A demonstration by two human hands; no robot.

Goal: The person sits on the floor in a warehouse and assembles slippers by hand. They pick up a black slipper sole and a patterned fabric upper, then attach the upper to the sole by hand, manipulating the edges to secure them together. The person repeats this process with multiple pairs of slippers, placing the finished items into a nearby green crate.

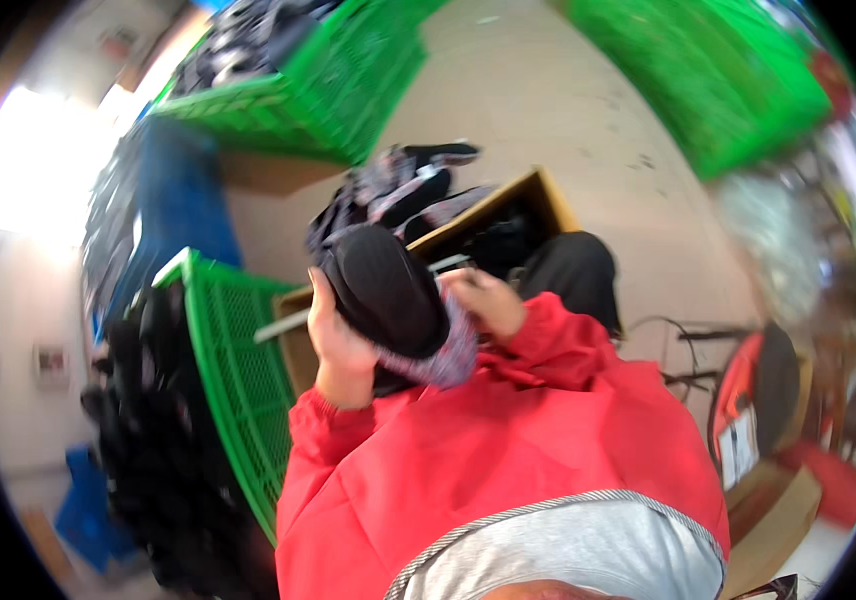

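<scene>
In front of my chest is a slipper (pixel 385 290) with a black sole turned up and a mottled grey-pink knit upper. My left hand (pixel 340 335) is closed round its left side, thumb pointing up along the edge. My right hand (pixel 485 300) is at its right edge, fingers curled together; a small pale strip shows by the fingertips, too blurred to name. Just beyond, a heap of similar slippers (pixel 403 195) with knit uppers and black soles lies beside an open cardboard box (pixel 554 200) with dark things inside.
Green plastic crates stand at the near left (pixel 248 370), far left (pixel 348 95) and far right (pixel 708 80). A blue crate (pixel 183 190) is at the left, with black goods (pixel 163 450) piled below it. A red and dark chair-like object (pixel 758 390) stands at the right.
</scene>
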